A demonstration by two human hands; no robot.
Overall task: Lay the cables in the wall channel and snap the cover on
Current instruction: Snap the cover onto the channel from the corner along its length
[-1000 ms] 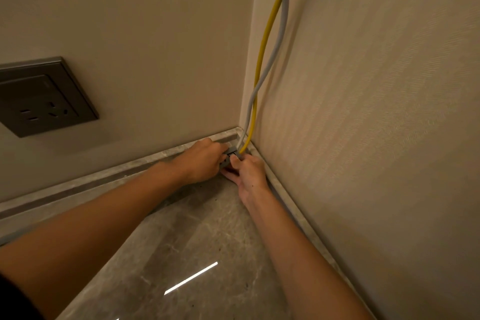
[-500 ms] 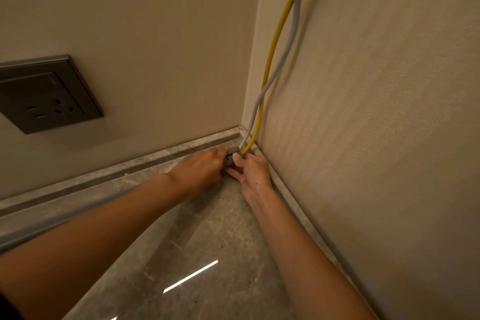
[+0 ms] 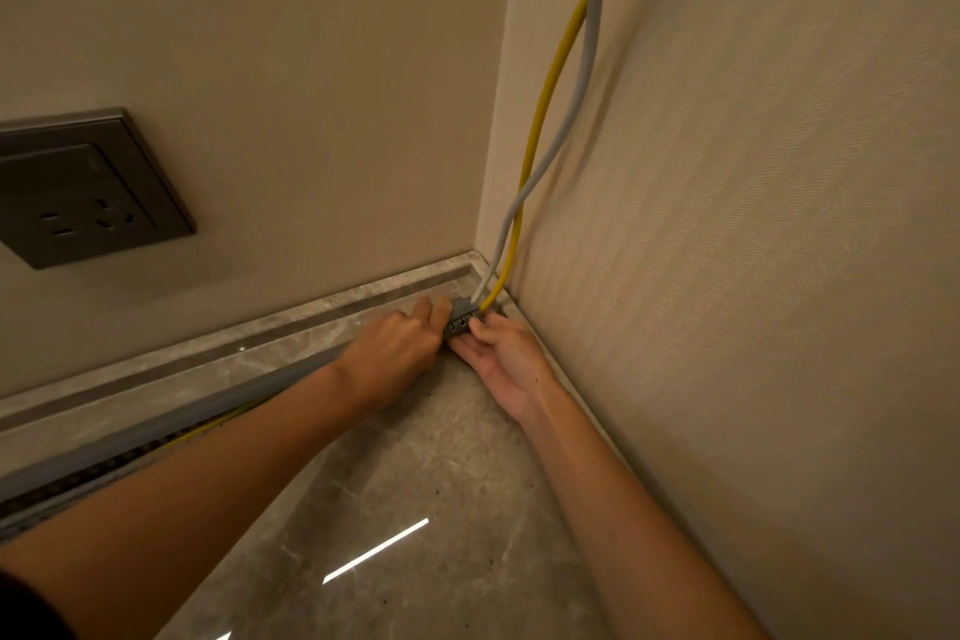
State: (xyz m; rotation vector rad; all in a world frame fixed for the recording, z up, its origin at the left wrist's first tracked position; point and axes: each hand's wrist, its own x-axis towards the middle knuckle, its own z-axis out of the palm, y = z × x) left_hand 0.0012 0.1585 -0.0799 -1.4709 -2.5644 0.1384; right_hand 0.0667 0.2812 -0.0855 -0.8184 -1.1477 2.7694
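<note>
Our left hand point(image 3: 400, 346) curls its fingers round the end of the gray channel point(image 3: 208, 403), down in the corner where the walls meet; our right hand point(image 3: 506, 359) lies palm up and pinches that same end with its thumb; the yellow cable point(image 3: 540, 120) and the gray cable point(image 3: 586, 68) hang down the wall into it; a dark socket point(image 3: 88, 187) sits on the left.
</note>
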